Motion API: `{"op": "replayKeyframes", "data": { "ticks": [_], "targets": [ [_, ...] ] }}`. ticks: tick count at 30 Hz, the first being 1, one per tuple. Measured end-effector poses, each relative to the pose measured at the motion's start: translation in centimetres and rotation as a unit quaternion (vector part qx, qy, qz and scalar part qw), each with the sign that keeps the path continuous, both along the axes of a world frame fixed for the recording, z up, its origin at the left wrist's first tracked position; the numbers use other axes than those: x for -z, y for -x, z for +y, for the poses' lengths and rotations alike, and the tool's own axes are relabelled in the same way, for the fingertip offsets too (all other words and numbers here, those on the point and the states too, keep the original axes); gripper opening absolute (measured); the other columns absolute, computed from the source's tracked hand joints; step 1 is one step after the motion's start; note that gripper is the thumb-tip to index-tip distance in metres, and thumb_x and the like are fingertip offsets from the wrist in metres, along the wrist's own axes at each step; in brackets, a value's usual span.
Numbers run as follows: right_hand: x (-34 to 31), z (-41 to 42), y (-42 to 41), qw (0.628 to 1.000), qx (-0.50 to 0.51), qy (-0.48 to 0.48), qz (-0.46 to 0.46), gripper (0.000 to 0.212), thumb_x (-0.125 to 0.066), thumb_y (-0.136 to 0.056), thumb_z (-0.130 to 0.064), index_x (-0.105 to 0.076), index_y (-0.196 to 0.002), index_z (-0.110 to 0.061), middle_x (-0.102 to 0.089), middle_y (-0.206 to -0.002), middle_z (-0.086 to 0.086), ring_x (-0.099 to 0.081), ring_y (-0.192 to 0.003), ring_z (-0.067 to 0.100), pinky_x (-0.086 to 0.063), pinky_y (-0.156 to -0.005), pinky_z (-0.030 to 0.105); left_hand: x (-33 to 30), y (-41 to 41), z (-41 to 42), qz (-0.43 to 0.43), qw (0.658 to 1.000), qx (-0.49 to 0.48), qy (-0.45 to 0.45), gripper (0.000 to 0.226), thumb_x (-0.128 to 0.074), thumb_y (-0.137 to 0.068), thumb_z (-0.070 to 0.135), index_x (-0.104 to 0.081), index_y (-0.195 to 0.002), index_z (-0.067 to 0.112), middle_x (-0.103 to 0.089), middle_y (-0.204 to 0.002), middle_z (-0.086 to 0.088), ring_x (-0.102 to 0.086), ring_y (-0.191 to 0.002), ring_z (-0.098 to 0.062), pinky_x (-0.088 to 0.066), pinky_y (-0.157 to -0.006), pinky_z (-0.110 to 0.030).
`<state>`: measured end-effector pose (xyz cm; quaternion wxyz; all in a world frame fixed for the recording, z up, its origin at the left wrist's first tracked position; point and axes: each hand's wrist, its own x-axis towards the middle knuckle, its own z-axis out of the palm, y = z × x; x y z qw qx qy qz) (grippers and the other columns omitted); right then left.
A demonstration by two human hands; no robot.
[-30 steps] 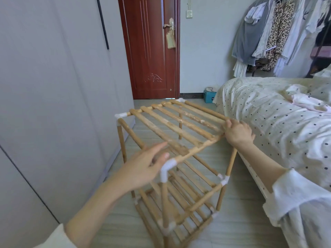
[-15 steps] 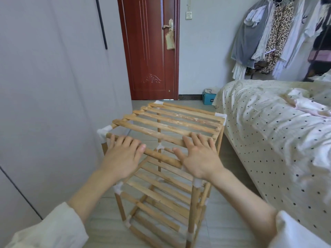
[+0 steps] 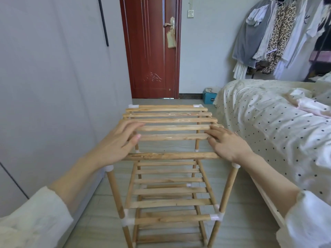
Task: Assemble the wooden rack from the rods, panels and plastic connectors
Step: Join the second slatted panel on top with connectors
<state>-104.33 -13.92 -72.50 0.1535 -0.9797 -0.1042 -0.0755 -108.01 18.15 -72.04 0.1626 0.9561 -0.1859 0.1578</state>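
Note:
The wooden rack stands upright on the floor in front of me, with slatted shelves on several levels. White plastic connectors join its rods at the corners. My left hand lies on the left side of the top shelf, fingers stretched over the slats. My right hand rests flat on the right side of the same shelf. Neither hand curls round a rod. The rack's feet are cut off by the bottom of the frame.
A grey wardrobe wall runs close along the left. A bed with a dotted cover lies close on the right. Ahead are a red door, a blue box and hanging clothes.
The rack has been turned from a skewed angle to square in front of me. Both hands went from its corners to lying flat on the top shelf, now spread further apart.

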Motion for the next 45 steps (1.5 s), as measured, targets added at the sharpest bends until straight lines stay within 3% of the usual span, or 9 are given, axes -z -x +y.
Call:
{"op": "replayKeyframes", "data": {
  "ticks": [7,13,19,24,29,33,37,41,45],
  "targets": [
    [0.2,-1.1,-2.2,0.999,-0.018,0.023,0.023,0.052,-0.022,-0.094,-0.059,-0.038,-0.139,-0.039,-0.021,-0.155,-0.014,-0.013,-0.144,0.012,-0.014,-0.118,0.041,1.1,-0.1,-1.8,0.077,0.993,-0.065,-0.063,0.053,0.0,-0.097,0.051,-0.009,-0.147,0.039,-0.011,-0.156,0.015,0.003,-0.144,-0.005,0.003,-0.115,-0.031],
    [1.7,0.9,0.9,0.985,0.116,0.013,-0.128,0.052,-0.012,-0.099,-0.042,-0.034,-0.142,-0.022,-0.026,-0.153,0.005,-0.01,-0.145,0.021,0.003,-0.116,0.053,1.4,-0.4,-2.5,0.014,0.987,-0.102,0.12,0.044,-0.026,-0.101,0.036,-0.038,-0.14,0.019,-0.032,-0.149,-0.003,-0.016,-0.142,-0.018,-0.01,-0.116,-0.034],
    [5.2,6.6,5.9,0.949,-0.198,0.043,-0.241,0.049,-0.016,-0.1,-0.045,-0.05,-0.13,-0.026,-0.058,-0.128,0.003,-0.044,-0.128,0.023,-0.017,-0.113,0.053,1.2,2.4,-3.4,0.071,0.968,-0.117,0.21,0.048,-0.03,-0.1,0.037,-0.032,-0.143,0.016,-0.033,-0.148,-0.003,-0.032,-0.136,-0.017,-0.024,-0.113,-0.035],
    [2.9,2.5,3.0,0.965,-0.157,0.068,-0.199,0.064,-0.015,-0.094,-0.058,-0.064,-0.117,-0.025,-0.062,-0.124,0.004,-0.049,-0.126,0.032,-0.018,-0.106,0.053,0.6,5.1,-3.9,0.063,0.991,-0.072,0.09,0.045,-0.031,-0.1,0.035,-0.036,-0.142,0.02,-0.04,-0.145,0.003,-0.036,-0.133,-0.013,-0.024,-0.106,-0.023],
    [1.9,0.0,1.9,0.996,0.046,-0.014,-0.075,0.041,-0.04,-0.098,-0.035,-0.047,-0.137,-0.023,-0.035,-0.149,0.009,-0.027,-0.139,0.031,-0.023,-0.113,0.051,0.0,6.5,-7.3,0.101,0.97,0.078,0.205,0.04,-0.034,-0.101,0.026,-0.038,-0.141,0.025,-0.045,-0.14,0.01,-0.039,-0.131,-0.003,-0.027,-0.109,-0.022],
    [-0.4,2.8,4.5,0.977,-0.022,-0.209,-0.039,0.042,-0.033,-0.1,-0.038,-0.063,-0.106,-0.01,-0.061,-0.105,0.008,-0.052,-0.107,0.029,-0.037,-0.086,0.031,0.8,4.8,-5.5,-0.057,0.981,-0.011,0.185,0.037,-0.039,-0.099,0.015,-0.048,-0.135,0.018,-0.044,-0.139,0.006,-0.03,-0.135,-0.006,-0.025,-0.113,-0.031],
    [-0.9,4.3,5.2,0.995,-0.038,-0.06,-0.067,0.042,-0.026,-0.101,-0.039,-0.06,-0.118,-0.022,-0.059,-0.122,0.003,-0.052,-0.116,0.027,-0.034,-0.104,0.04,1.1,3.0,-0.2,-0.069,0.984,-0.143,0.084,0.039,-0.033,-0.1,0.019,-0.042,-0.138,0.012,-0.048,-0.138,-0.01,-0.029,-0.138,-0.028,-0.017,-0.113,-0.04],
    [-1.1,2.9,4.1,0.998,0.013,0.01,-0.054,0.043,-0.015,-0.102,-0.034,-0.04,-0.138,-0.031,-0.051,-0.136,0.009,-0.042,-0.128,0.03,-0.033,-0.103,0.039,1.1,2.5,2.4,0.033,0.982,-0.182,0.029,0.056,-0.012,-0.097,0.045,-0.028,-0.146,0.023,-0.033,-0.151,-0.005,-0.014,-0.144,-0.02,-0.012,-0.116,-0.038],
    [-0.6,1.3,1.9,0.999,0.022,0.032,-0.009,0.047,-0.007,-0.102,-0.038,-0.017,-0.147,-0.04,-0.033,-0.151,-0.002,-0.021,-0.143,0.018,-0.03,-0.107,0.038,1.7,2.3,0.7,0.056,0.98,-0.162,0.105,0.054,-0.011,-0.1,0.04,-0.046,-0.134,0.018,-0.033,-0.151,0.001,-0.008,-0.145,-0.012,-0.015,-0.112,-0.033]
  ]
}}
